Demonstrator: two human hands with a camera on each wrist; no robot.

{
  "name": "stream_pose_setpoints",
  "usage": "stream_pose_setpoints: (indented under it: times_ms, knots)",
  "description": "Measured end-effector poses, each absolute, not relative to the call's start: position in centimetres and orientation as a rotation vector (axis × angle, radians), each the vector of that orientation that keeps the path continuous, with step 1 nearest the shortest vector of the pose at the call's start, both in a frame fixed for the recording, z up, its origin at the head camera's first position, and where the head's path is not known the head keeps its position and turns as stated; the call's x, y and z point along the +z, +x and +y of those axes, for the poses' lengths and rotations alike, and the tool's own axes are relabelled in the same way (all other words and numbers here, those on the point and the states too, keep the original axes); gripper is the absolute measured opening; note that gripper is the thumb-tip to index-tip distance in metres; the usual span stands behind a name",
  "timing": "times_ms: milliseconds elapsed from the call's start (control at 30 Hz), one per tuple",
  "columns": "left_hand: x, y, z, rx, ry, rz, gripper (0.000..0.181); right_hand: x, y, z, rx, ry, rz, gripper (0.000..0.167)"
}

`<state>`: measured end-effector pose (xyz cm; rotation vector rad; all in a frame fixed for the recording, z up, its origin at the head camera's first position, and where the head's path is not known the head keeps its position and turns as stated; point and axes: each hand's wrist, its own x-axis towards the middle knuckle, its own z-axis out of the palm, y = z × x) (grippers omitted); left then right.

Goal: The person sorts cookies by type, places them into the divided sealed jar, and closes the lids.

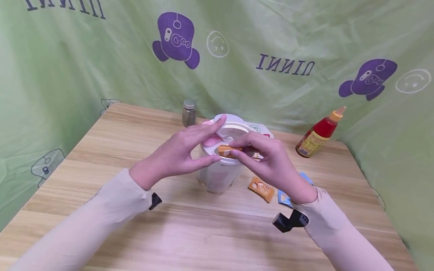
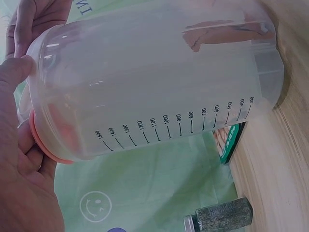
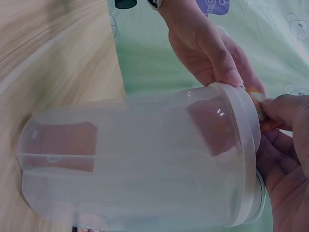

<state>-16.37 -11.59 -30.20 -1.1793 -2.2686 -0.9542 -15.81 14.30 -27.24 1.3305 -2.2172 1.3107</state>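
A translucent container [image 1: 218, 178] with a white lid, one flap raised, stands on the table. The left hand [image 1: 181, 150] holds the lid's rim and the raised flap [image 1: 230, 118], its thumb on the near rim. Between the right hand's [image 1: 268, 154] thumb and fingers is a pinched orange packet [image 1: 223, 151], at the lid's opening. Through the wall, packets show inside: one at the base [image 3: 72, 145] and one near the top [image 3: 212, 126] in the right wrist view. The left wrist view shows volume marks on the container [image 2: 145, 87] and the left hand [image 2: 24, 169] at its lid.
An orange packet [image 1: 261, 189] and a blue packet [image 1: 284, 198] lie right of the container, another blue one partly behind the right forearm. A spice jar [image 1: 189, 113] stands behind left, a red sauce bottle [image 1: 318, 136] at the right. A white package [image 1: 264, 130] is behind the container.
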Motion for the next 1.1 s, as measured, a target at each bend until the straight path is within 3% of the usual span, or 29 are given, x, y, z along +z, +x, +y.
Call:
stream_pose_setpoints:
  times_ms: [467,767,1100]
  knots:
    - [-30.1,-16.2,-11.7,-0.946,-1.169,-2.300,0.086,-26.9,-15.6,15.0,1.158,1.325,-2.354,0.014]
    - [-30.2,-16.4,-11.7,-0.943,-1.180,-2.279,0.086,-26.8,-15.6,15.8,1.277,1.316,-2.281,0.019]
    - [-30.2,-16.3,-11.5,-0.944,-1.168,-2.268,0.086,-27.2,-16.4,19.7,1.625,0.939,-2.138,0.010]
